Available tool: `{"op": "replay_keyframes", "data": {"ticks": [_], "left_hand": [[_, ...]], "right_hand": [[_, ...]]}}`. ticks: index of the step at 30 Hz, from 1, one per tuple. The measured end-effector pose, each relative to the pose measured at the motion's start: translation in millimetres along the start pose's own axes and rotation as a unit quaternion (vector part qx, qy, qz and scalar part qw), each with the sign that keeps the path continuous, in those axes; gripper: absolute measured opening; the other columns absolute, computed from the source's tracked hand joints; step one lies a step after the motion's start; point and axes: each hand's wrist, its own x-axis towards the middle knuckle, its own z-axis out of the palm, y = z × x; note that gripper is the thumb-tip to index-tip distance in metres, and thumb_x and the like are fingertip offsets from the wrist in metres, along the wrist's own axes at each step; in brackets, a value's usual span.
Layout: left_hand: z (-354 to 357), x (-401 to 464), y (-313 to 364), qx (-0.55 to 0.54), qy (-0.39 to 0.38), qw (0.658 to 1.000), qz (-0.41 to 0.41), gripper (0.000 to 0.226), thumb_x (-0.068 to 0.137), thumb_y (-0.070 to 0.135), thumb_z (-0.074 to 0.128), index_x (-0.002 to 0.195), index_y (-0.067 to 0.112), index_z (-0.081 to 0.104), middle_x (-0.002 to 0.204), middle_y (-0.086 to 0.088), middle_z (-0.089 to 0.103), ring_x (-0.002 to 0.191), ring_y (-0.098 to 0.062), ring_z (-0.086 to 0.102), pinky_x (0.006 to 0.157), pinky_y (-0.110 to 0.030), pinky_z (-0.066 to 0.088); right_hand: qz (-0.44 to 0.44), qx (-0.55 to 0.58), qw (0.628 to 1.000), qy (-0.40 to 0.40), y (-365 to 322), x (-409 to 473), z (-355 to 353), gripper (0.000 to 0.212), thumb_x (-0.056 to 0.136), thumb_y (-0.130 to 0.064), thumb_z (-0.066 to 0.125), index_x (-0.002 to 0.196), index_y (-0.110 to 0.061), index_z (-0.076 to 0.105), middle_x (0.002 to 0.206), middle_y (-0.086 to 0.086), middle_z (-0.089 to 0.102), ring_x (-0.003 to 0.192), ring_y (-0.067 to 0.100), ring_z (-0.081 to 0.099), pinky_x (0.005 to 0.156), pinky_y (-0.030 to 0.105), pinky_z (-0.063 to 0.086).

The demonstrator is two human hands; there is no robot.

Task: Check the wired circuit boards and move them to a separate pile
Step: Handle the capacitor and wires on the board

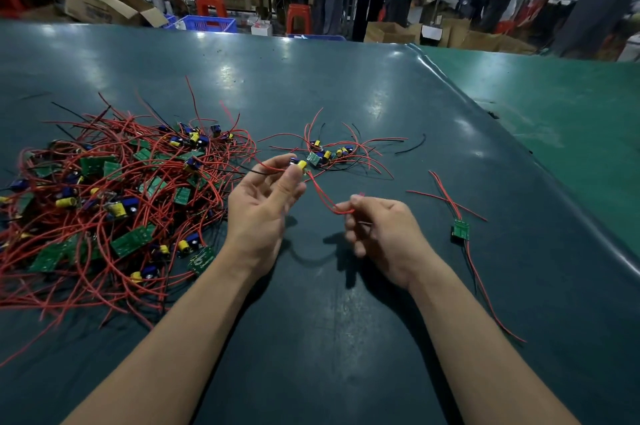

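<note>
A big tangled heap of green circuit boards with red wires [114, 196] covers the left of the dark green table [346, 85]. A smaller pile of a few wired boards [329, 152] lies beyond my hands. My left hand [263, 203] pinches one small board [298, 165] with a yellow and blue part, raised above the table. Its red wires [323, 196] run down to my right hand [381, 230], which pinches them near their ends. One single wired board [460, 229] lies alone to the right.
A loose black wire [412, 145] lies past the small pile. The mat's raised edge [519, 154] runs diagonally on the right, with a lighter green surface [571, 106] beyond. Behind the table stand people, cardboard boxes [100, 2], red stools and a blue crate [207, 22].
</note>
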Motion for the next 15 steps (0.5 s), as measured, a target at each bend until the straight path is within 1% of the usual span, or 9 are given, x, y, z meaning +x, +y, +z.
{"op": "replay_keyframes", "data": {"ticks": [2, 4, 5, 7, 9, 11, 13, 14, 15], "left_hand": [[-1, 1, 6, -0.084, -0.029, 0.996, -0.025, 0.015, 0.079, 0.011, 0.062, 0.094, 0.011, 0.061, 0.094, -0.009, 0.072, 0.088, -0.020, 0.069, 0.091, -0.036, 0.056], [-4, 2, 11, -0.118, -0.045, 0.991, -0.051, 0.016, 0.079, 0.015, 0.063, 0.094, 0.013, 0.063, 0.083, -0.005, 0.073, 0.069, -0.012, 0.069, 0.077, -0.029, 0.059], [-5, 2, 13, -0.122, -0.048, 0.989, -0.067, 0.018, 0.077, 0.018, 0.065, 0.095, 0.014, 0.066, 0.077, -0.003, 0.070, 0.063, -0.008, 0.065, 0.070, -0.026, 0.059], [-4, 0, 13, -0.102, -0.054, 0.989, -0.097, 0.020, 0.075, 0.023, 0.067, 0.092, 0.014, 0.073, 0.070, 0.000, 0.063, 0.056, -0.006, 0.057, 0.065, -0.024, 0.057], [-2, -2, 9, -0.032, -0.073, 0.990, -0.112, 0.020, 0.078, 0.026, 0.065, 0.086, 0.013, 0.077, 0.062, 0.003, 0.058, 0.051, -0.005, 0.053, 0.063, -0.024, 0.056], [1, -7, 2, 0.042, -0.108, 0.984, -0.132, 0.022, 0.080, 0.026, 0.063, 0.085, 0.010, 0.076, 0.058, 0.001, 0.056, 0.047, -0.007, 0.051, 0.065, -0.032, 0.052], [4, -11, -1, 0.068, -0.160, 0.970, -0.171, 0.030, 0.081, 0.025, 0.062, 0.098, 0.001, 0.072, 0.070, -0.013, 0.057, 0.060, -0.022, 0.053, 0.074, -0.042, 0.042], [4, -13, -2, 0.074, -0.181, 0.962, -0.193, 0.036, 0.082, 0.024, 0.062, 0.104, -0.003, 0.069, 0.079, -0.018, 0.056, 0.070, -0.027, 0.051, 0.079, -0.044, 0.042], [4, -14, -2, 0.079, -0.198, 0.956, -0.203, 0.033, 0.084, 0.024, 0.061, 0.104, -0.002, 0.070, 0.081, -0.018, 0.055, 0.072, -0.028, 0.051, 0.079, -0.041, 0.047]], "right_hand": [[-0.042, -0.055, 0.998, -0.011, 4, -1, 6, 0.016, 0.093, -0.022, 0.064, 0.098, -0.008, 0.067, 0.077, 0.009, 0.059, 0.051, 0.012, 0.056, 0.037, 0.022, 0.043], [-0.078, -0.043, 0.996, 0.020, 4, 0, 4, 0.043, 0.082, -0.029, 0.071, 0.119, -0.012, 0.059, 0.089, 0.010, 0.061, 0.066, 0.015, 0.061, 0.049, 0.024, 0.051], [-0.108, -0.042, 0.992, 0.043, 2, 2, 0, 0.041, 0.080, -0.030, 0.072, 0.117, -0.013, 0.062, 0.086, 0.007, 0.063, 0.069, 0.015, 0.062, 0.053, 0.022, 0.051], [-0.141, -0.043, 0.987, 0.068, -3, 2, -7, 0.023, 0.079, -0.031, 0.073, 0.097, -0.016, 0.075, 0.071, -0.001, 0.064, 0.065, 0.011, 0.059, 0.054, 0.018, 0.048], [-0.126, -0.007, 0.992, 0.030, -4, -1, -7, 0.028, 0.067, -0.039, 0.076, 0.085, -0.017, 0.079, 0.063, -0.002, 0.060, 0.057, 0.009, 0.054, 0.050, 0.018, 0.043], [-0.094, 0.015, 0.995, -0.040, -2, -6, 0, 0.032, 0.064, -0.040, 0.076, 0.087, -0.018, 0.080, 0.063, 0.002, 0.054, 0.050, 0.009, 0.047, 0.046, 0.017, 0.038], [-0.067, 0.022, 0.994, -0.081, -1, -9, 5, 0.024, 0.073, -0.030, 0.072, 0.089, -0.014, 0.080, 0.065, 0.006, 0.052, 0.047, 0.009, 0.044, 0.043, 0.016, 0.037], [-0.064, 0.029, 0.994, -0.084, -1, -10, 5, 0.022, 0.076, -0.025, 0.070, 0.091, -0.011, 0.079, 0.063, 0.005, 0.053, 0.045, 0.007, 0.044, 0.041, 0.016, 0.038], [-0.070, 0.030, 0.994, -0.082, -2, -10, 5, 0.022, 0.079, -0.020, 0.069, 0.095, -0.007, 0.077, 0.059, 0.000, 0.054, 0.043, 0.005, 0.043, 0.039, 0.015, 0.038]]}}
